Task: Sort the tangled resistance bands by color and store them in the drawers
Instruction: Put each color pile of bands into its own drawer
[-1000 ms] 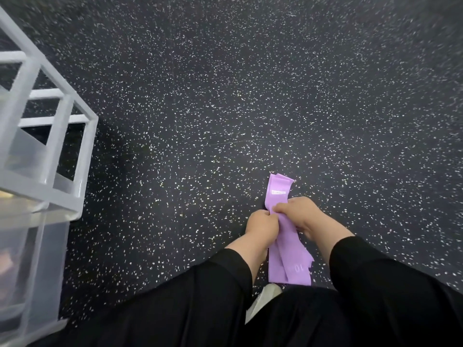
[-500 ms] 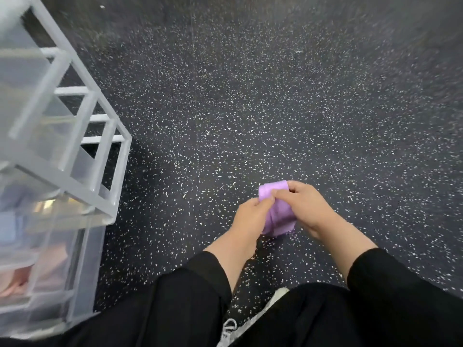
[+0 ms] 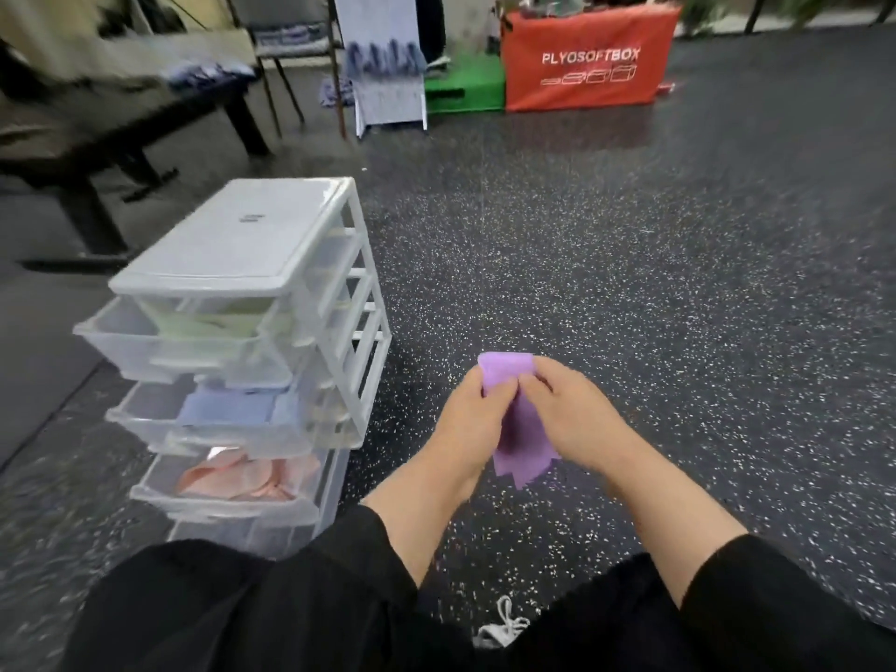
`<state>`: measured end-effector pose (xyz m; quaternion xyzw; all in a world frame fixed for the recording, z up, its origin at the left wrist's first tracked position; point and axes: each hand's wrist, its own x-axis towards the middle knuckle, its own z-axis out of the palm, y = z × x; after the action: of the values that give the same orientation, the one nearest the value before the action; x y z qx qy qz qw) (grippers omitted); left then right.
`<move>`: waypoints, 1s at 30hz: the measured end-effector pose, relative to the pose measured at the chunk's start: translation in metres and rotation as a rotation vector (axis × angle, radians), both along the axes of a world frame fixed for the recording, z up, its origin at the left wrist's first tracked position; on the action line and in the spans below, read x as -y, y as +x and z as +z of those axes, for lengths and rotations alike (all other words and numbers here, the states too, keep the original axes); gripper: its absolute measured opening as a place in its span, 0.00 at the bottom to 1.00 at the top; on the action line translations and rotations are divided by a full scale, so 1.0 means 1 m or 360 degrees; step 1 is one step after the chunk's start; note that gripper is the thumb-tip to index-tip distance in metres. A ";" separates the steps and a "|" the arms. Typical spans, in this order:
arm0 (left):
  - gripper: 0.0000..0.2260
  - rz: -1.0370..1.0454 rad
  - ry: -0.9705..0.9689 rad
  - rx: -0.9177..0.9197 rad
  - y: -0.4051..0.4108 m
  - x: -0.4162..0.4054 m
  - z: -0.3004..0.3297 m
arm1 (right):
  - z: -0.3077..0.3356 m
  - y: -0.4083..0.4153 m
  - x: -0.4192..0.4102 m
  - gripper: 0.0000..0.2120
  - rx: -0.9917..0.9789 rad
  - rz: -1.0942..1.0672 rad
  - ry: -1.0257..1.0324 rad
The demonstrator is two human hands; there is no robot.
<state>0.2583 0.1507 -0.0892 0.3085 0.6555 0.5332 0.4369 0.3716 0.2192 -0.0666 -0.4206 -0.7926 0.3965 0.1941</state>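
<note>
A folded purple resistance band [image 3: 521,431] is held above the speckled floor by both hands. My left hand [image 3: 472,412] pinches its left side and my right hand [image 3: 574,412] pinches its right side, with the fold sticking up past my fingers. To the left stands a white drawer unit [image 3: 242,244] with clear drawers pulled partly out. The top drawer [image 3: 160,346] holds pale green bands, the second drawer [image 3: 208,424] light blue bands, the third drawer [image 3: 232,487] peach bands. A lower drawer [image 3: 242,531] is partly hidden by my sleeve.
Dark speckled rubber floor [image 3: 630,308] spreads ahead and to the right. A black bench [image 3: 121,123] and a chair [image 3: 291,50] stand at the back left. A white rack [image 3: 388,80], green box [image 3: 460,89] and red plyo box [image 3: 586,60] line the far wall.
My head has lifted, bringing the drawer unit and far wall into view. The purple band went from long and hanging to folded short between both hands.
</note>
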 end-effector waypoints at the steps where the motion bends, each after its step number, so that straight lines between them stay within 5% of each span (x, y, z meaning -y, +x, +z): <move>1: 0.07 0.0004 0.0036 -0.0035 -0.003 0.011 0.011 | 0.011 0.000 0.008 0.09 -0.0016 -0.0014 0.0042; 7: 0.12 0.0008 0.0256 -0.0245 -0.002 0.073 0.071 | 0.063 0.007 0.059 0.04 -0.0185 -0.0117 0.0142; 12: 0.02 0.0251 0.0394 -0.0396 -0.005 0.115 0.109 | 0.097 0.008 0.100 0.05 -0.0351 -0.0183 0.0463; 16: 0.07 0.0344 0.0663 -0.0686 -0.016 0.141 0.141 | 0.124 0.006 0.125 0.01 -0.0660 -0.0039 0.0297; 23: 0.21 0.0120 0.0640 -0.0087 -0.028 0.149 0.138 | 0.120 -0.009 0.139 0.04 -0.1196 -0.0057 -0.0013; 26: 0.09 0.0023 0.0571 -0.0107 -0.023 0.148 0.130 | 0.110 -0.014 0.130 0.10 -0.1227 -0.0044 -0.0085; 30: 0.08 0.0177 0.0521 -0.0140 -0.024 0.137 0.125 | 0.093 -0.019 0.111 0.21 -0.1132 0.0059 -0.0278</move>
<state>0.2346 0.0140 0.0361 0.3618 0.5944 0.6421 0.3216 0.3525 0.1080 0.0267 -0.2569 -0.6462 0.5877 0.4136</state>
